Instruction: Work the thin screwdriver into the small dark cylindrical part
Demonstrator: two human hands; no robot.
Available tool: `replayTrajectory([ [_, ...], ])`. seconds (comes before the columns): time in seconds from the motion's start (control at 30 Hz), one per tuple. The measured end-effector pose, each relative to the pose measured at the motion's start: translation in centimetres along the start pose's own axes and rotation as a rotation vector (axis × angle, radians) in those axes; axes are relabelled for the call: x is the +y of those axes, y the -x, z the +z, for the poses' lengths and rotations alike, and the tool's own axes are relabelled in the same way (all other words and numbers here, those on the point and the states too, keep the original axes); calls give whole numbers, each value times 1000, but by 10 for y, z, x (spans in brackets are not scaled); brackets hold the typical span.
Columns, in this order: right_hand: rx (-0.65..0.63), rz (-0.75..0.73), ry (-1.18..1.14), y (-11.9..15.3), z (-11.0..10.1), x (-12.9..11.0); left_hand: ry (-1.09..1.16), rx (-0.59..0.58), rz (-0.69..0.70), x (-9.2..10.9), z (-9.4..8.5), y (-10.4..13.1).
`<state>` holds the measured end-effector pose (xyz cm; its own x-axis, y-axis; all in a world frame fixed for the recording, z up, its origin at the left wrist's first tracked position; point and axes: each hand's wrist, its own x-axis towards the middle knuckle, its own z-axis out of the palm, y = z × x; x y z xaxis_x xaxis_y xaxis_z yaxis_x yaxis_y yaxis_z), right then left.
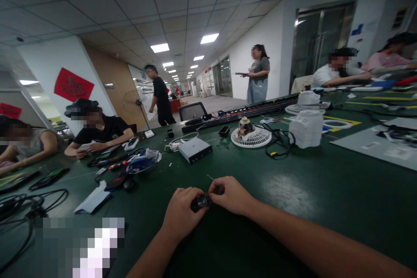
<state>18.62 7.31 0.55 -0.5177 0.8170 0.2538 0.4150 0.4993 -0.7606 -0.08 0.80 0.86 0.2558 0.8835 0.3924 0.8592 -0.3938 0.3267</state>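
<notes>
Near the front middle of the green table (241, 243), my left hand (182, 213) is closed around a small dark cylindrical part with a shiny side (202, 200). Its exact kind cannot be made out. At the part's right end, my right hand (233, 195) is pinched, its fingertips touching or very close to the part. A thin metal rod (211, 178) sticks out up and to the left from the right hand's fingers. What the right fingertips cover is hidden.
Ahead stand a silver box-shaped drive (195, 150), a white round fan grille (250, 137) with a motor, and a white housing (306, 129). Cloths (143, 160), a pale blue sheet (94, 197) and black cables (32, 208) lie left. Co-workers sit at both sides; two people stand beyond.
</notes>
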Motion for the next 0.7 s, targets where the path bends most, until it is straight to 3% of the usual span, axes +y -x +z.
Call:
replayTrajectory([
  [0.33, -33, -150, 25, 4, -1, -4, 76, 23, -7, -1, -1, 2],
  [0.5, -31, -71, -39, 2, -1, -2, 88, 34, 64, -3, -1, 3],
  [0.7, -149, 5, -63, 3, 1, -1, 74, 38, 99, -5, -1, 1],
])
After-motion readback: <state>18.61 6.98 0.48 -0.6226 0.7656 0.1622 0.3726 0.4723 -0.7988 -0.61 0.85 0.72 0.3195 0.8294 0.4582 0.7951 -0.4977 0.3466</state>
